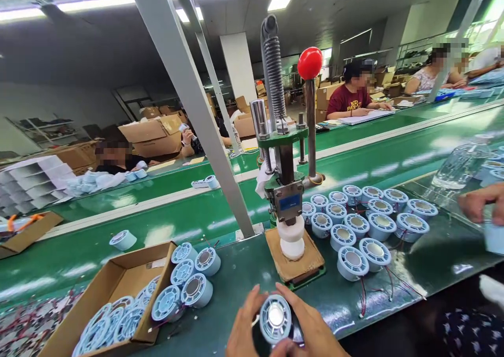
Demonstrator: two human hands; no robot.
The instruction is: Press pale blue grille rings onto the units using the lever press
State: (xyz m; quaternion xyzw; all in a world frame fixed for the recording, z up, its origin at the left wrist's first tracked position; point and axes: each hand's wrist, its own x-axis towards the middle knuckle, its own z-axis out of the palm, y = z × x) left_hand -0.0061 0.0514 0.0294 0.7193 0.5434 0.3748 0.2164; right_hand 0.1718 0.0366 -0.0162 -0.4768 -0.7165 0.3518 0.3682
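Note:
At the bottom middle, a light-blue round plastic housing with a silvery disc in its slotted face is held between my two hands, face up. My left hand is curled along its left side. From the right, my right hand closes around it, with a thumb at the near rim. Just beyond my hands stands a hand press with a red ball knob on its lever. White round blocks sit under the ram on a brown board.
Left, a cardboard box holds light-blue rings, with several housings beside it. Many wired housings stand right of the press. A co-worker's hand grips a blue part at far right. A grey post rises beside the green conveyor.

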